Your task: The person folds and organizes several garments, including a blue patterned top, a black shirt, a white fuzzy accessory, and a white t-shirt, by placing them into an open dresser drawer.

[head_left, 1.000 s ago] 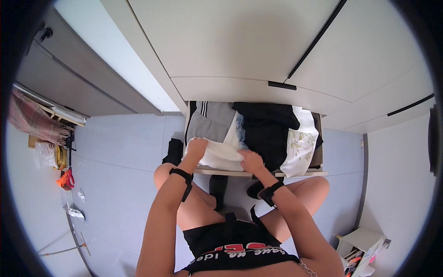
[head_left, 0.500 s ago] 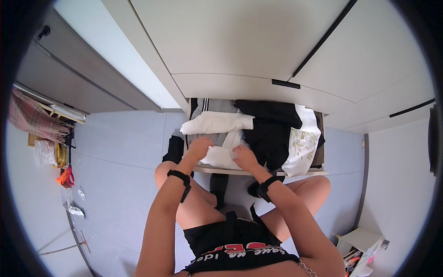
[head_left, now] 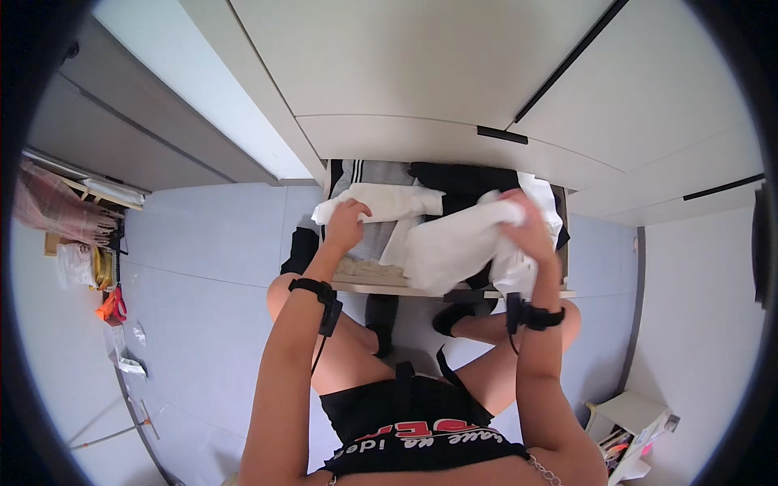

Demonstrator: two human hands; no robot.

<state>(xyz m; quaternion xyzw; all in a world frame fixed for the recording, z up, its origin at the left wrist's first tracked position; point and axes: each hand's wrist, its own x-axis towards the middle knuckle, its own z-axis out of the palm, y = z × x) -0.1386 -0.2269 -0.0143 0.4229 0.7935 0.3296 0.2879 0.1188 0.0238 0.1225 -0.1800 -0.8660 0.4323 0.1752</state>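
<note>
An open drawer point(head_left: 381, 288) full of clothes lies before me. My right hand point(head_left: 531, 231) grips one end of a white garment point(head_left: 454, 247), lifted and slanting across the drawer's right half, slightly blurred. At the left, my left hand point(head_left: 347, 224) has its curled fingers on the near edge of a folded white garment point(head_left: 401, 202); how firmly they hold it is hard to see. A grey garment with black stripes point(head_left: 385, 172) is under and behind that one. Black clothes point(head_left: 462, 176) lie beside it, partly covered by the lifted garment. A cream-coloured cloth point(head_left: 361, 268) shows near the front edge.
Pale cabinet fronts point(head_left: 389, 73) rise behind the drawer. My knees flank its front, with my black shoes point(head_left: 450, 318) beneath it. A low white shelf unit point(head_left: 628, 413) stands at the lower right. Red-handled scissors point(head_left: 119, 303) and bags point(head_left: 75, 263) are at the far left.
My right hand has swung to the right, lifting a white garment from the drawer's front over the black clothes. My left hand has moved up to the folded white one. Cream cloth now shows.
</note>
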